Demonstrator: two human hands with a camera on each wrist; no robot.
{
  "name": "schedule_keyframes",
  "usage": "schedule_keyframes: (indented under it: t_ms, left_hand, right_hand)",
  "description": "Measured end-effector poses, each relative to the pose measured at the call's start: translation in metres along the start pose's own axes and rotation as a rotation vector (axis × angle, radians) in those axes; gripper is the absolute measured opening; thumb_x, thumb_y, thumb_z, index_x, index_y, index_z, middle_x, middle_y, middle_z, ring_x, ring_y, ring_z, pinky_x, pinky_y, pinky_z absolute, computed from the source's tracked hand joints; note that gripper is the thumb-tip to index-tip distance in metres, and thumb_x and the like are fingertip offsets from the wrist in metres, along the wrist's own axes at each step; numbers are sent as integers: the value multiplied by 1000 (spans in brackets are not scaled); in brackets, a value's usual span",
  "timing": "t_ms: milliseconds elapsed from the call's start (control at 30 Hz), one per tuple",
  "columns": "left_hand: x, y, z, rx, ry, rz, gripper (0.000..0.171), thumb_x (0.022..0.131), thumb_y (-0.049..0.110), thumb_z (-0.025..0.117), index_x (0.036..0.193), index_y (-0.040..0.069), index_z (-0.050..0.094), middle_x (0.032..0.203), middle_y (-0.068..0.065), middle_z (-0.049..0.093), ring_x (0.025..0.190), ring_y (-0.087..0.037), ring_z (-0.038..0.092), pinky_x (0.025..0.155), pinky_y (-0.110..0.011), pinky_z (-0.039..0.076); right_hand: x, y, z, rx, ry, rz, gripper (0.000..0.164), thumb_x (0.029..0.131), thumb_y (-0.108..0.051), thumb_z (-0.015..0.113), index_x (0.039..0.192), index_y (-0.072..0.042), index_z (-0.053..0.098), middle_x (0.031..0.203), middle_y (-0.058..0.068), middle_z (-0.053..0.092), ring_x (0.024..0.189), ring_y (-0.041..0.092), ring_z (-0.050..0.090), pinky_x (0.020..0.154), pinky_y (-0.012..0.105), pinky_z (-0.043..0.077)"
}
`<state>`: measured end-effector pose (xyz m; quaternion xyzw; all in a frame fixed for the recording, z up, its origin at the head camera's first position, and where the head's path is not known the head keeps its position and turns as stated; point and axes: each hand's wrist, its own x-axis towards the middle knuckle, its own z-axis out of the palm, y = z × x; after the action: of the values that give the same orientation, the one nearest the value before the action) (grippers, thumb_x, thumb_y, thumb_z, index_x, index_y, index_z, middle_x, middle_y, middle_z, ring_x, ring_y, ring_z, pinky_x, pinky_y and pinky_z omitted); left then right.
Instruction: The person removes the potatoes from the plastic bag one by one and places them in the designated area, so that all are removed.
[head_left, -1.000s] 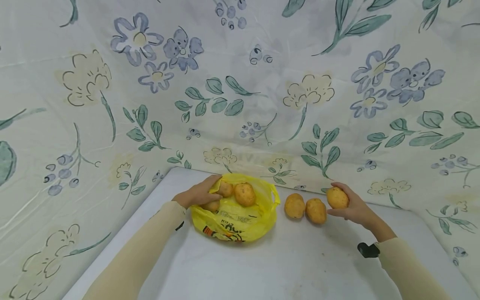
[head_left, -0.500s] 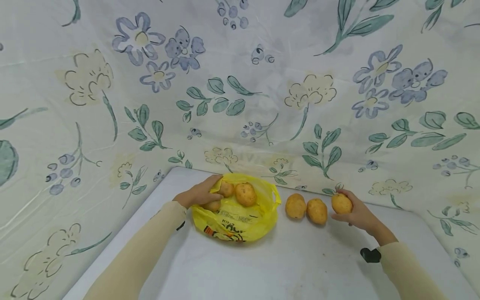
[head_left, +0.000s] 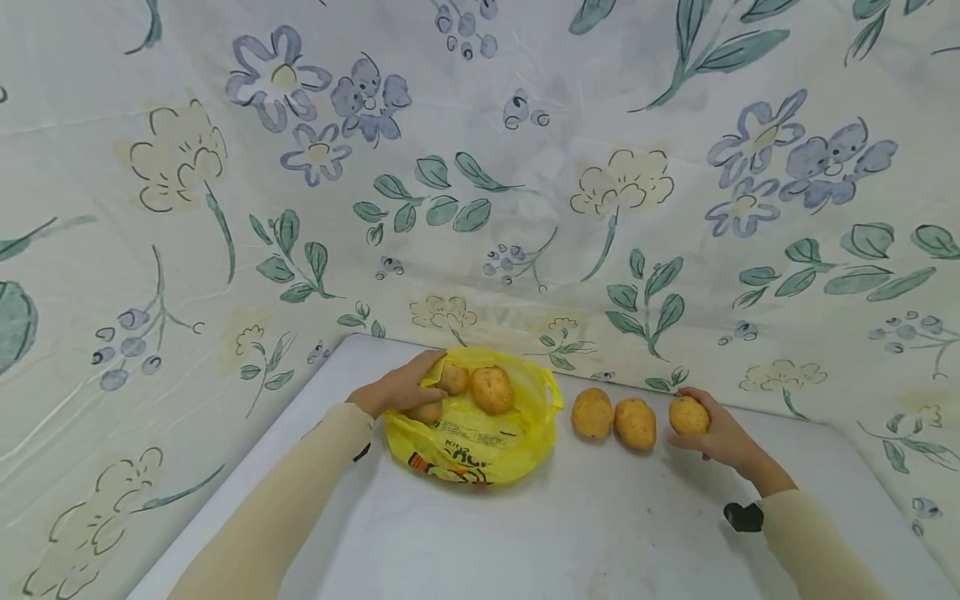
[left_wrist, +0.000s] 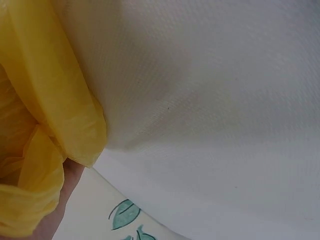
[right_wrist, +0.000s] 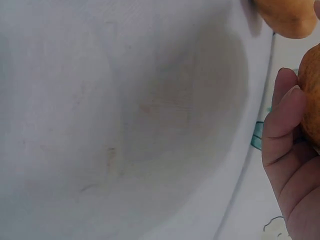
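My left hand [head_left: 401, 387] grips the left rim of a yellow plastic bag [head_left: 472, 462], its thumb inside the mouth. Bag film hides most of that hand [left_wrist: 62, 205] in the left wrist view. Inside the bag lie a large potato [head_left: 491, 389], another potato [head_left: 454, 379] behind the fingertips, and a third potato [head_left: 426, 412] partly under the thumb. On the right, my right hand [head_left: 720, 432] holds a potato [head_left: 688, 416] between curled fingers and thumb. The right wrist view catches only that potato's edge [right_wrist: 312, 95] beside the hand [right_wrist: 292, 150].
Two loose potatoes, the left one [head_left: 592, 413] and the right one [head_left: 635, 424], lie between the bag and my right hand on the white table [head_left: 525, 542]. A flower-printed sheet [head_left: 525, 208] rises behind the table's back edge and along its left side.
My right hand has moved right and slightly nearer with its potato, away from the two loose potatoes. The left hand and the bag have stayed put.
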<state>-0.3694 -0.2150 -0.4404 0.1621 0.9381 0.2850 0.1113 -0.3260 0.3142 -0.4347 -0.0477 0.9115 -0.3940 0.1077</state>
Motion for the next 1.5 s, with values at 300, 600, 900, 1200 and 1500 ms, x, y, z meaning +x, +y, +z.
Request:
schedule_keyframes:
  t_ms: [300,600,900,1200,1500]
  left_hand:
    - [0,6,-5,12,4,-9,81,95,35,61,159,13,16,165,-14,17,150,-37,22,122,-55,20]
    - [-1,8,-5,-5,-1,-26,80,96,34,61,159,15,15,166,-11,15,151,-36,21,122,-54,18]
    - [1,6,-8,12,20,-4,80,95,34,60,159,13,16,165,-14,17,150,-38,22,121,-56,20]
    - [1,6,-9,1,8,-24,81,96,36,60,159,16,15,166,-12,15,151,-37,20,122,-56,19]
    - [1,3,-3,-1,7,-14,80,96,34,61,159,14,16,165,-13,16,150,-37,21,122,-56,19]
  right_hand:
    - [8,15,3,0,-4,15,97,83,-34,78,155,-12,17,140,28,38,102,33,49,64,34,50]
    - [8,15,6,-42,-6,37,99,83,-38,77,156,-11,15,144,30,36,108,37,50,68,35,52]
    - [10,14,7,-121,22,-2,101,82,-41,77,155,-8,16,143,32,38,119,45,49,91,56,51]
    - [7,10,7,-145,19,28,101,81,-37,76,154,-5,13,138,34,37,119,47,46,96,64,45]
    - [5,20,10,-158,18,7,101,81,-40,76,153,-4,16,140,33,40,117,43,50,93,60,48]
